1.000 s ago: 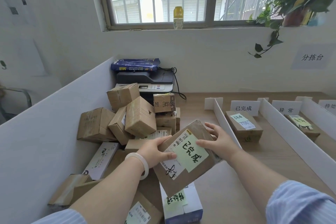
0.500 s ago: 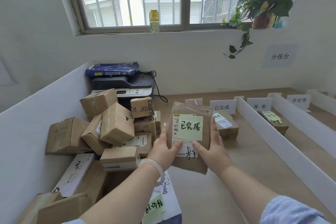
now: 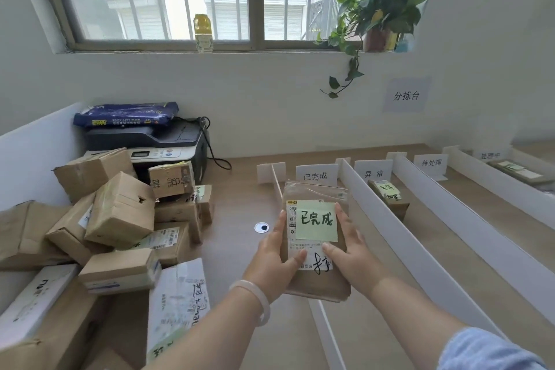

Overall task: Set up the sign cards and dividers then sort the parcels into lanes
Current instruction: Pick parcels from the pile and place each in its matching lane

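I hold the flat brown parcel above the table, just near of the leftmost sign card, left hand and right hand clasping its long edges. It seems light, perhaps slightly soft; edge grip suits it.

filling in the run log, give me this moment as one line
left hand: grips parcel | right hand: grips parcel | green note: 已完成 | position: in front of 已完成 sign card | placed: not yet

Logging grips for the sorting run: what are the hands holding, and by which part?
One brown parcel, held by both: the left hand grips its lower left edge, the right hand its lower right edge, thumbs on the front.
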`<state>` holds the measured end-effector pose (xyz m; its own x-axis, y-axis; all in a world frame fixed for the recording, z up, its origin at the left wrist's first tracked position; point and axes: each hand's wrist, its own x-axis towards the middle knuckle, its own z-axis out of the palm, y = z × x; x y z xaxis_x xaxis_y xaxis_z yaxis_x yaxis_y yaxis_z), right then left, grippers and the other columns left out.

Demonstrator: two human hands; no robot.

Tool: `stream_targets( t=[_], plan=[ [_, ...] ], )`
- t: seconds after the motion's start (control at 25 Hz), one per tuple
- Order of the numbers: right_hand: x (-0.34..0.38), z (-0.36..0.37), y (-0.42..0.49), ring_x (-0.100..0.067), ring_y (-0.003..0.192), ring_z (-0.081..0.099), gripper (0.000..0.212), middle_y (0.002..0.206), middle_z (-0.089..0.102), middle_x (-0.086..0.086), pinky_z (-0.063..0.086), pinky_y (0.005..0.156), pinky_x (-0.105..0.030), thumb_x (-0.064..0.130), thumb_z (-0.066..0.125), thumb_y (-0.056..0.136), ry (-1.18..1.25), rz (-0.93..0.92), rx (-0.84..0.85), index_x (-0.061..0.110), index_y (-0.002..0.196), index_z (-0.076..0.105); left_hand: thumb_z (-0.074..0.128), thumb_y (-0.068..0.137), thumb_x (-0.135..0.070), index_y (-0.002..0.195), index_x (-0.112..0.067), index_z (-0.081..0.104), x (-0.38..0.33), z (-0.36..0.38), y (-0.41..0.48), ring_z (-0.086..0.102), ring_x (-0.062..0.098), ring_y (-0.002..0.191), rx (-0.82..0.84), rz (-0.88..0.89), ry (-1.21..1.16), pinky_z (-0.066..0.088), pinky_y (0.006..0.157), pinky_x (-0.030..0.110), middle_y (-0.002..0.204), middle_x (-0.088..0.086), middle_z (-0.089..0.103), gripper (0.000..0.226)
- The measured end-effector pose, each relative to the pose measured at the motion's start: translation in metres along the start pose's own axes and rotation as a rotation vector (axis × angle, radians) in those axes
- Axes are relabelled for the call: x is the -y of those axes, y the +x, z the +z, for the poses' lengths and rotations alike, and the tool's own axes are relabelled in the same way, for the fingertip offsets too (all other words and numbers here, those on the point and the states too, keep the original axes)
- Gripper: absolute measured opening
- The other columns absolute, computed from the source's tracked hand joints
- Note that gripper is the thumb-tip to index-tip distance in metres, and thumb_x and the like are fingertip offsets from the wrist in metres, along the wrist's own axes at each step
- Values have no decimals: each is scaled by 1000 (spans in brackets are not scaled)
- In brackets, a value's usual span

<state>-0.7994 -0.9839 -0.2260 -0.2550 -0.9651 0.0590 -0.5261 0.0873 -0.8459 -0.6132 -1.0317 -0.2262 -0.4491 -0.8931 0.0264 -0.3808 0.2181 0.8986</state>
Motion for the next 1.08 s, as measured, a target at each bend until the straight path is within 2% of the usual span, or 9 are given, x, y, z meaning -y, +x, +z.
stream_targets(
  t=[0.12,0.24,0.32,0.4,0.48,0.56,0.76,0.96,1.08],
  plan=[
    [-17,-24,-15,-5,125,33,75,154,23,11,34,100,-26,31,57,96,21,43,-39,57,148,9,64,93,-36,139,-66,5,-8,32,4,47,5,126,31,-3,-42,41,109,30,141,-12,42,80],
    [-29,-38,-24,-6,135,30,71,158,18,11,33,104,-28,35,54,97,-9,51,-84,61,145,8,63,94,-29,148,-56,10,-16,52,7,51,1,121,53,10,-80,44,96,15,140,-13,46,80],
    [-32,-43,-30,-4,129,33,69,157,19,11,34,101,-25,33,52,99,-10,68,-106,57,148,9,63,95,-26,151,-49,12,-20,60,8,52,0,117,75,19,-91,41,90,9,138,-13,46,80],
    [-37,-46,-34,-3,119,40,68,155,23,11,41,96,-24,31,52,99,17,91,-112,57,147,12,63,95,-26,152,-46,11,-21,67,8,50,1,117,97,24,-94,40,95,13,136,-14,44,80],
    [-43,-48,-31,-5,121,43,67,153,25,12,48,99,-31,32,53,98,37,100,-99,61,145,14,64,94,-28,153,-46,10,-18,70,11,49,2,119,108,21,-93,41,101,20,137,-15,45,81],
    [-51,-51,-25,-9,128,40,67,153,25,13,46,105,-39,34,55,97,33,103,-76,64,142,15,64,94,-31,153,-46,9,-15,74,16,49,4,121,112,7,-88,42,105,26,137,-15,45,82],
    [-84,-65,7,-12,132,40,65,152,30,9,41,109,-40,35,56,96,51,112,-11,71,133,17,64,93,-34,153,-47,7,-11,95,43,48,8,126,123,-37,-40,40,110,34,139,-14,47,85],
    [-124,-81,71,-7,124,39,68,153,26,12,35,98,-24,30,54,98,35,186,123,54,149,16,64,93,-33,152,-48,6,0,131,94,46,10,128,49,-156,-51,39,110,34,140,-12,44,84],
    [-154,-78,114,-11,135,31,69,156,21,11,27,101,-22,30,53,99,-25,222,246,51,151,13,60,96,-30,155,-43,2,21,153,124,43,13,133,28,-269,-32,34,113,32,146,-9,40,84]
  ],
)
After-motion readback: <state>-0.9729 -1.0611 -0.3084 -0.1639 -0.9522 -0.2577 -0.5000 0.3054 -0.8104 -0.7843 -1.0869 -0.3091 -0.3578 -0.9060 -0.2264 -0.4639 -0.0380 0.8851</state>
